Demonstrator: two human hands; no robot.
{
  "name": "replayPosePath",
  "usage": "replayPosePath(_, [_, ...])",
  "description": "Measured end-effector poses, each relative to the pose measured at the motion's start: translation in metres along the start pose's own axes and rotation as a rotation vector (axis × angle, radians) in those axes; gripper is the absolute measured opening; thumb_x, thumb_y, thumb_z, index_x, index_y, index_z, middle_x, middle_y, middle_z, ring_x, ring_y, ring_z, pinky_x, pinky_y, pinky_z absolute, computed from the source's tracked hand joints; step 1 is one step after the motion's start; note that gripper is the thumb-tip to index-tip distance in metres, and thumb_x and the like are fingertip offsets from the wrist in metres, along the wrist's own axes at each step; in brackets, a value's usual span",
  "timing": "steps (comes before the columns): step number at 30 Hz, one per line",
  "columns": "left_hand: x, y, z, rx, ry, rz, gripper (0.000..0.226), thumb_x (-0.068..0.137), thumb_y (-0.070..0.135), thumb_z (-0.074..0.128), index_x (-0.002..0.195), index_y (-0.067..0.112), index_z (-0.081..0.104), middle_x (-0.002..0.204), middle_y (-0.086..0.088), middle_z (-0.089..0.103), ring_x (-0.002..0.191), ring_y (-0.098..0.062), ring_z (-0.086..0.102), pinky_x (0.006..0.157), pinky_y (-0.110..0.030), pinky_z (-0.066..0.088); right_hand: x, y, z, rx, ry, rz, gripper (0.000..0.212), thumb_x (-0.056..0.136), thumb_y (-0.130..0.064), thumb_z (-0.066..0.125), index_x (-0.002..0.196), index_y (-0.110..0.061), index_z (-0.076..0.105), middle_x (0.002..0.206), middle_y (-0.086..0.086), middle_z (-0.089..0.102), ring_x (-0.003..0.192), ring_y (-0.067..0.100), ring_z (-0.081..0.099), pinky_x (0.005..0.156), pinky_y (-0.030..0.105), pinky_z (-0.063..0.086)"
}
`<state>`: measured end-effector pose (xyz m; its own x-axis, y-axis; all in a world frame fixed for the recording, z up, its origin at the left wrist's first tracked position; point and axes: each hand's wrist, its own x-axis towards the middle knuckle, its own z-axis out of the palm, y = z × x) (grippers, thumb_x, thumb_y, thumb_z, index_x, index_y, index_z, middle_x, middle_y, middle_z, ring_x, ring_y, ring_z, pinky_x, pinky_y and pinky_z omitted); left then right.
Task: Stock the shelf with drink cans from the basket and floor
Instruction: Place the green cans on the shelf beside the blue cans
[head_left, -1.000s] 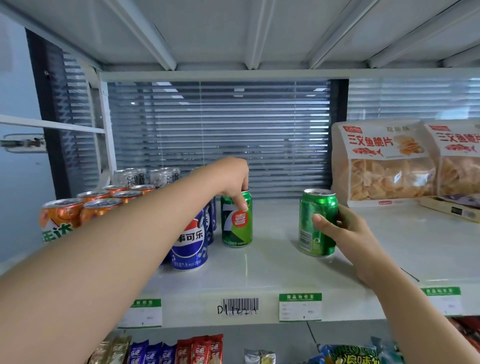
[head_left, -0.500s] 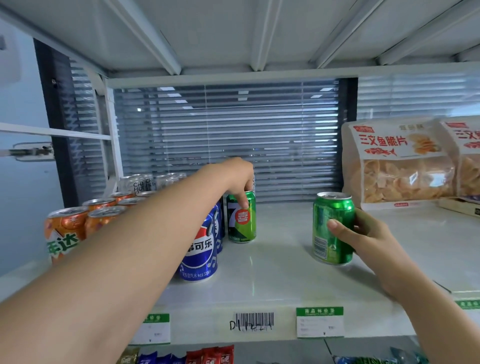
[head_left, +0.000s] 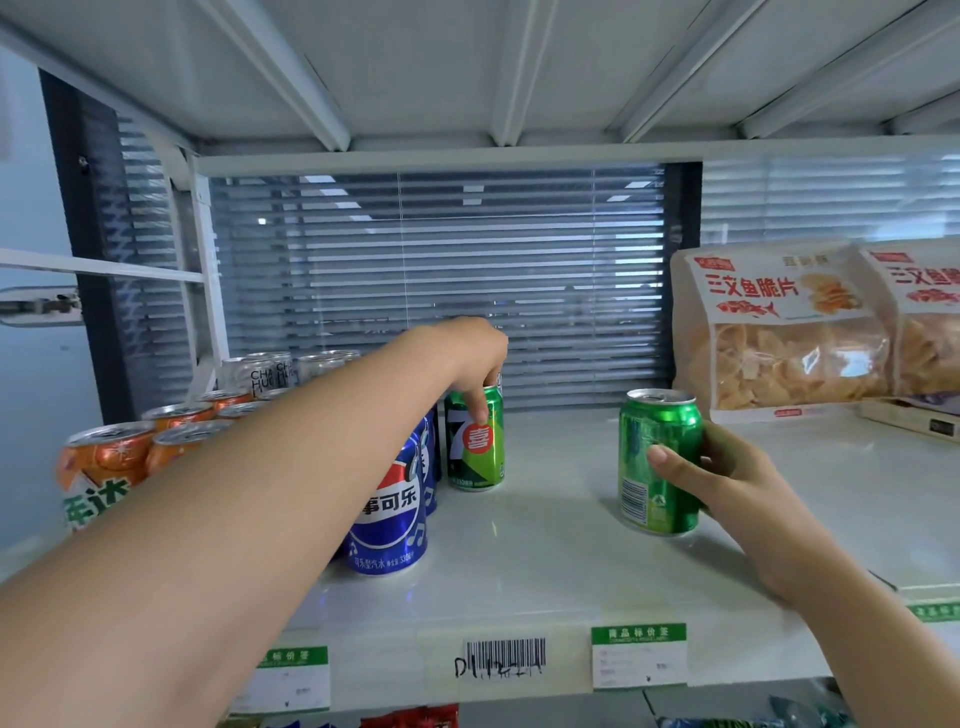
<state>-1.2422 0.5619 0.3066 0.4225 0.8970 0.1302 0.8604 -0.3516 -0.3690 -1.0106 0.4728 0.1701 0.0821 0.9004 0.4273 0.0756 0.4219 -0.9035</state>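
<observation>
Orange drink cans stand in rows at the far left of the white shelf. Behind them, at the back, there is a group of silver cans with dark letters. To the right of the orange ones, blue cola cans make a line from front to back, partly hidden by the left forearm.

The left hand reaches over these cans and grips the green can with a red circle from above. The fingers are curled over its top, and one finger lies down on its front. This can is upright on the shelf, just beside the back end of the blue line.

Well apart to the right, the right hand holds the plain green can by its side, with the thumb on the front and the other fingers wrapped around behind. The can is upright in the middle of the shelf. I cannot tell if its base fully rests on the board.

At the far right, two bags stand against the blinds. Through their clear windows, chips are visible inside. A low box lies beside them, but its content is not visible.

Green price tags and a barcode sticker are on the front edge.
</observation>
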Motion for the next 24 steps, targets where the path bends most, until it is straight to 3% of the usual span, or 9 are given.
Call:
replayPosePath(5, [-0.002, 0.006, -0.005, 0.103, -0.022, 0.013, 0.031, 0.074, 0.035, 0.079, 0.08, 0.008, 0.067, 0.053, 0.005, 0.044, 0.05, -0.01, 0.039, 0.044, -0.024, 0.031, 0.0, -0.001, 0.0, -0.005, -0.002, 0.004, 0.024, 0.077, -0.028, 0.07, 0.1, -0.03, 0.061, 0.103, 0.0, 0.071, 0.098, 0.015, 0.066, 0.072, 0.022, 0.049])
replayPosePath(14, [0.001, 0.01, -0.007, 0.2, -0.054, -0.005, 0.045, 0.074, 0.038, 0.079, 0.055, 0.012, 0.047, 0.054, 0.002, 0.046, 0.049, -0.011, 0.04, 0.044, -0.024, 0.033, -0.001, -0.002, 0.0, -0.022, -0.016, 0.001, 0.027, 0.074, -0.03, 0.07, 0.1, -0.028, 0.062, 0.103, 0.002, 0.072, 0.098, 0.017, 0.067, 0.074, 0.024, 0.05])
replayPosePath(24, [-0.004, -0.001, 0.001, 0.138, -0.015, 0.005, 0.036, 0.072, 0.041, 0.078, 0.072, 0.008, 0.065, 0.055, 0.0, 0.051, 0.052, -0.013, 0.045, 0.047, -0.025, 0.034, -0.002, -0.004, 0.001, -0.008, -0.004, 0.025, 0.031, 0.071, -0.031, 0.072, 0.1, -0.03, 0.063, 0.103, 0.0, 0.072, 0.098, 0.016, 0.067, 0.077, 0.026, 0.05])
